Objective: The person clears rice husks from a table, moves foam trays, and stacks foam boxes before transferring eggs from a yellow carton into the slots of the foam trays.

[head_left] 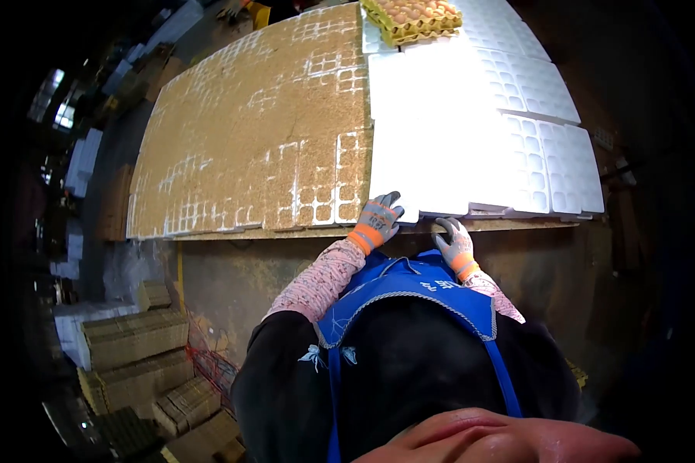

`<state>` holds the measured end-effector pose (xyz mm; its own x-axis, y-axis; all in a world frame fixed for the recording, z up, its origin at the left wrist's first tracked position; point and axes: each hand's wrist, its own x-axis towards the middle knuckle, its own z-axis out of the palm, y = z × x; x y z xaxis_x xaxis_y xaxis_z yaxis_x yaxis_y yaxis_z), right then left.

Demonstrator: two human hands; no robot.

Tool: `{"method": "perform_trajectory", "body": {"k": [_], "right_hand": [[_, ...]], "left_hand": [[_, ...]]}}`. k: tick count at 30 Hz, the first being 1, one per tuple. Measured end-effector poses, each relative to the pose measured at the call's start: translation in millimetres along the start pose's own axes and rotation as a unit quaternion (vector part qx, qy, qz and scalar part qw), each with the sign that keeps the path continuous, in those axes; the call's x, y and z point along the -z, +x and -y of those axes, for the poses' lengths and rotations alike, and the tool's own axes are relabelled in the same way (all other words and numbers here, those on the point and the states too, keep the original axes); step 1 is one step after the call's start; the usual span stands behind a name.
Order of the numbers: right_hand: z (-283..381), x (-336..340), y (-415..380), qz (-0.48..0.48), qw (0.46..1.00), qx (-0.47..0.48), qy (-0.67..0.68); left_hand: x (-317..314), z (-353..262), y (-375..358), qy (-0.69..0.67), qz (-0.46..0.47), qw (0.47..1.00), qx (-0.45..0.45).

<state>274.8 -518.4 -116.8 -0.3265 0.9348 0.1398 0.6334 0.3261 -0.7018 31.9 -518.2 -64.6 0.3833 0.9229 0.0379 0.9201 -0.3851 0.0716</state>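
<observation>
My left hand (379, 218), in a grey glove with an orange cuff, rests at the front corner of a white foam cell tray (394, 166), right beside the brown-filled trays (232, 139). Its fingers are apart and lie over the tray's edge. At the table's front edge is my right hand (454, 241), gloved the same way, with its fingers loosely bent and apart and nothing visible in them. Strong glare washes out the cells of the white trays in the middle. Whether either hand presses on the tray cannot be made out.
Egg cartons (415, 21) full of brown eggs are stacked at the far side of the table. More white cell trays (567, 166) lie to the right. Bundled cardboard stacks (135, 336) and red cords (208, 363) are on the floor at lower left.
</observation>
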Motion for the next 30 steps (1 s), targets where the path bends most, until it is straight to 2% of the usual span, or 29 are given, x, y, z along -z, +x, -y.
{"method": "perform_trajectory", "body": {"k": [4, 6, 8, 10, 11, 12, 13, 14, 16, 17, 18, 19, 20, 22, 24, 26, 28, 30], "right_hand": [[-1, -2, -13, -0.029, 0.999, 0.025, 0.014], [3, -4, -29, -0.023, 0.999, -0.008, 0.043], [-3, -6, -51, 0.014, 0.999, -0.017, 0.048], [-30, -13, -78, 0.101, 0.989, -0.073, 0.085], [-13, -2, -88, 0.151, 0.987, -0.045, 0.022], [-13, -6, -94, 0.189, 0.981, -0.032, 0.020], [-11, -11, -98, 0.222, 0.974, -0.026, 0.027], [-10, -18, -98, 0.255, 0.966, -0.020, 0.035], [3, -38, -93, 0.313, 0.949, -0.007, 0.044], [12, -51, -89, 0.340, 0.939, -0.001, 0.047], [23, -65, -84, 0.367, 0.929, 0.006, 0.050], [37, -79, -81, 0.391, 0.919, 0.013, 0.052], [51, -95, -80, 0.416, 0.907, 0.022, 0.053], [83, -130, -84, 0.463, 0.884, 0.038, 0.050], [116, -171, -91, 0.516, 0.854, 0.060, 0.037], [148, -211, -105, 0.558, 0.825, 0.088, 0.018], [175, -244, -120, 0.592, 0.797, 0.119, 0.001], [185, -276, -135, 0.627, 0.760, 0.161, -0.055]], "left_hand": [[-22, -12, -4, -0.010, 0.035, 0.997, 0.068], [-24, -21, -14, -0.023, -0.029, 0.997, 0.071], [-9, -37, -34, -0.043, -0.052, 0.994, 0.089], [-24, -48, -62, -0.078, -0.126, 0.984, 0.098], [-25, -51, -82, -0.120, -0.152, 0.977, 0.092], [-27, -54, -103, -0.159, -0.182, 0.967, 0.084], [-42, -60, -124, -0.135, -0.070, 0.979, 0.132], [-73, -65, -150, -0.124, -0.161, 0.967, 0.155], [-96, -67, -221, -0.186, -0.145, 0.946, 0.221], [-102, -73, -264, -0.258, -0.075, 0.902, 0.337], [-109, -84, -310, -0.330, -0.007, 0.834, 0.442], [-172, -100, -358, -0.462, -0.027, 0.690, 0.557], [-234, -120, -414, -0.463, -0.073, 0.570, 0.675], [-257, -188, -531, -0.386, -0.009, 0.459, 0.800], [-275, -282, -629, -0.345, 0.003, 0.305, 0.888], [-278, -379, -695, -0.301, 0.008, 0.144, 0.943], [-275, -457, -714, -0.269, 0.005, 0.004, 0.963], [-276, -506, -696, -0.266, -0.019, -0.071, 0.961]]}}
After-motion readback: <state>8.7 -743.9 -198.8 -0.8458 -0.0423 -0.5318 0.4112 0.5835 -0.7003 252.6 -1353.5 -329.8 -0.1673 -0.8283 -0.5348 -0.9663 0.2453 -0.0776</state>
